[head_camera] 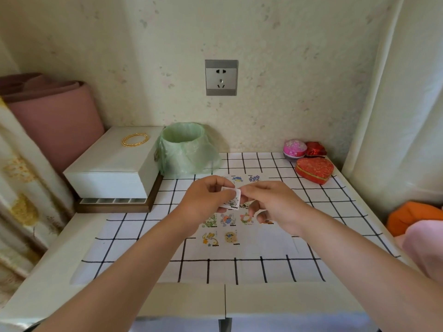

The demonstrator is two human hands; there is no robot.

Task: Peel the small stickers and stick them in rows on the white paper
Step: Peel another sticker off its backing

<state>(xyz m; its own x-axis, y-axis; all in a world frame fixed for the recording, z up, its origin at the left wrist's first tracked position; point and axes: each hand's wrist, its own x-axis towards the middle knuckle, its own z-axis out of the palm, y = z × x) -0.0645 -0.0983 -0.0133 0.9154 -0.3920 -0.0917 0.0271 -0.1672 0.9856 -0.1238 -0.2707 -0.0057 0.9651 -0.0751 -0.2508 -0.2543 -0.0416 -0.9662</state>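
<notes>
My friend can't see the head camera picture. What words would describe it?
A person's left hand and right hand pinch a small white sticker card above a white paper sheet already carrying rows of little cartoon stickers. The paper lies on a black-gridded white tablecloth, with a green-bagged bin and a white rectangular box behind.

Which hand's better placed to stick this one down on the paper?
Right, likely. The right hand pinches the small sticker by its top corner; the left hand only grips its lower edge. Free bottom-row space on the white paper lies to the right.
</notes>
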